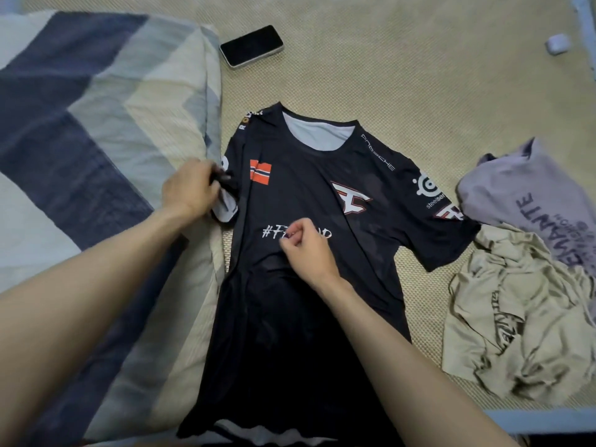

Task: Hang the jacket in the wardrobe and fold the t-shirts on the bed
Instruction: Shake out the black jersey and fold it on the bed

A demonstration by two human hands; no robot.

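A black t-shirt point(309, 188) with red and white logos lies face up and spread out on the bed's woven mat point(419, 75), collar away from me. My left hand point(190, 188) is shut on its left sleeve at the shirt's left edge, bunching the fabric. My right hand point(306, 246) rests on the chest over the white lettering, fingers curled and pinching the cloth. A crumpled lilac t-shirt point(529, 195) and a crumpled beige t-shirt point(503, 324) lie to the right. No jacket is in view.
A folded quilt point(80, 140) in navy, grey and cream fills the left side, touching the black shirt's left edge. A black phone point(251, 46) lies on the mat beyond the collar. A small pale case point(557, 44) sits far right. The bed's blue edge point(532, 421) runs bottom right.
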